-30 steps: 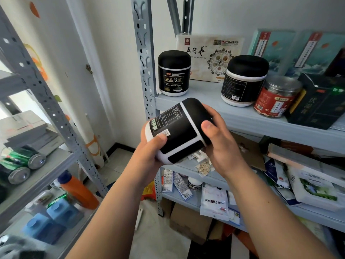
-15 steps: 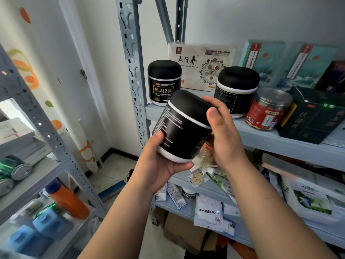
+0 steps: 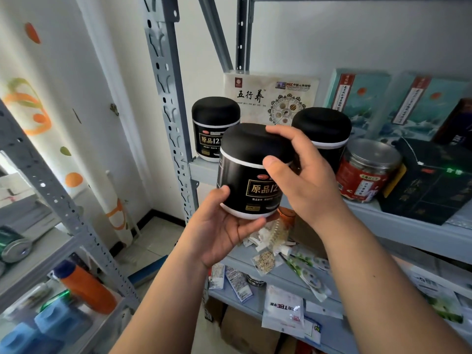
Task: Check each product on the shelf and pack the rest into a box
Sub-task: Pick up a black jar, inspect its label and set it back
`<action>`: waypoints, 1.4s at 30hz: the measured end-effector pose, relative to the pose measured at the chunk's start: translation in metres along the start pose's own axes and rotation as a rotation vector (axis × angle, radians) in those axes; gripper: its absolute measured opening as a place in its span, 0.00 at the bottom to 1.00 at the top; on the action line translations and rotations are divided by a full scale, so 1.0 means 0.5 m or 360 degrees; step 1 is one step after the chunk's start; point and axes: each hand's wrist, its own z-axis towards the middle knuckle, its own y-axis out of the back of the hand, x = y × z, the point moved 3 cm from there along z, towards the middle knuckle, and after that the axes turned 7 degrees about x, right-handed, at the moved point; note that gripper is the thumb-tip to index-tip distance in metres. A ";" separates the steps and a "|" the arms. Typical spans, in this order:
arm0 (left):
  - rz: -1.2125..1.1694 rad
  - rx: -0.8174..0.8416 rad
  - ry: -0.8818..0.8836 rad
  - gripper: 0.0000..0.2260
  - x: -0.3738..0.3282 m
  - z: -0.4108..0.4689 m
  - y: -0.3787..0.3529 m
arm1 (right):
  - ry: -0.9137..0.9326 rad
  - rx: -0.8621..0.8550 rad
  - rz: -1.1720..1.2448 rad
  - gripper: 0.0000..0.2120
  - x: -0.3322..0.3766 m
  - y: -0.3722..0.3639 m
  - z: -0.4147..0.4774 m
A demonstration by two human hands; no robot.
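I hold a black jar [image 3: 249, 172] with a white band and gold lettering upright in front of the grey shelf [image 3: 421, 233]. My left hand [image 3: 222, 228] cups its base from below, thumb up the left side. My right hand [image 3: 304, 175] grips the black lid and upper right side, thumb on the front. Two matching black jars stand on the shelf behind: the left jar [image 3: 213, 123] and the right jar [image 3: 324, 131], partly hidden by my right hand.
A red-labelled clear jar [image 3: 367, 169], a black box [image 3: 429, 182], teal boxes [image 3: 357, 98] and a beige box [image 3: 270, 98] share that shelf. Sachets [image 3: 283, 310] and packets lie on lower shelves. Cardboard boxes [image 3: 245, 328] sit on the floor. An orange bottle [image 3: 89, 290] lies on the left rack.
The jar has been turned from lying tilted with its back label showing to upright with its front label facing me. Both hands rose with it, closer to the shelf.
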 end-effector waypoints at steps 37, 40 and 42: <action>0.3830 -0.0532 -0.0211 0.36 -0.059 -0.007 0.080 | -0.0137 -0.0027 -0.1861 0.34 -0.049 -0.043 0.122; 0.3853 -0.0491 -0.0207 0.36 -0.057 -0.012 0.083 | -0.0180 0.0016 -0.1930 0.35 -0.049 -0.043 0.131; 0.3848 -0.0466 -0.0200 0.36 -0.054 -0.016 0.080 | -0.0209 0.0036 -0.1964 0.36 -0.050 -0.044 0.134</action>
